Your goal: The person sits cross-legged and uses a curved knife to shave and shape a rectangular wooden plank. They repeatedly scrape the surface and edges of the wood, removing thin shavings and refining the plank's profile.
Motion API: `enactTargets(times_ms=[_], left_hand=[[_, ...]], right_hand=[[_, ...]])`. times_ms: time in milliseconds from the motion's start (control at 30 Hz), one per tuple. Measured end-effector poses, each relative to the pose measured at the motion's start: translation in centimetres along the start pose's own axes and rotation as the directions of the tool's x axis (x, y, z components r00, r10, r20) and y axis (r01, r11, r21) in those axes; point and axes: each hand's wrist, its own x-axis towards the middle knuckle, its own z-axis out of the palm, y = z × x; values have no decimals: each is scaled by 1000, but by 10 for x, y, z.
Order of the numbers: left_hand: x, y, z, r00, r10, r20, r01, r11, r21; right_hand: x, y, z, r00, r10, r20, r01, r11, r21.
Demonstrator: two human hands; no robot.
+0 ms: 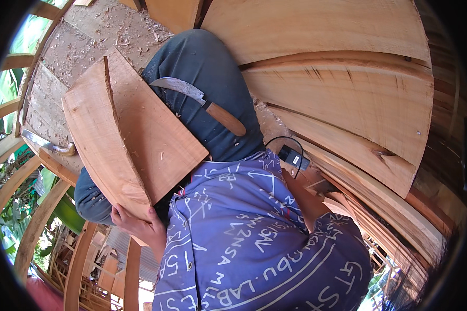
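Observation:
Across my lap lies a flat wooden board (163, 140). Over its left side is a second wooden board (91, 124), with a rough, dark edge running down the middle. My left hand (140, 225) is closed on the near end of this second board, thumb on top. A knife (223, 116) with a curved blade and brown wooden handle rests on my right thigh, apart from both hands. My right arm (303, 199) is bent at my side by a small black device (294, 157) with a looped cable; the fingers of that hand are hidden.
Large wooden slabs (337, 98) lean along the right side. Wood shavings (135, 36) litter the floor ahead. Another blade with a light handle (49, 142) lies at the left, beside a railing of wooden slats (33, 220). Greenery shows beyond it.

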Motion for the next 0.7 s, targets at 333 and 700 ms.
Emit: enactTargets(times_ms=[333, 700], left_hand=[[2, 6, 0, 1000, -24, 17, 24, 999, -27], [4, 11, -4, 996, -76, 51, 77, 997, -18]], right_hand=[[3, 11, 16, 998, -12, -59, 17, 996, 82], [16, 11, 14, 970, -97, -225, 144, 968, 206]])
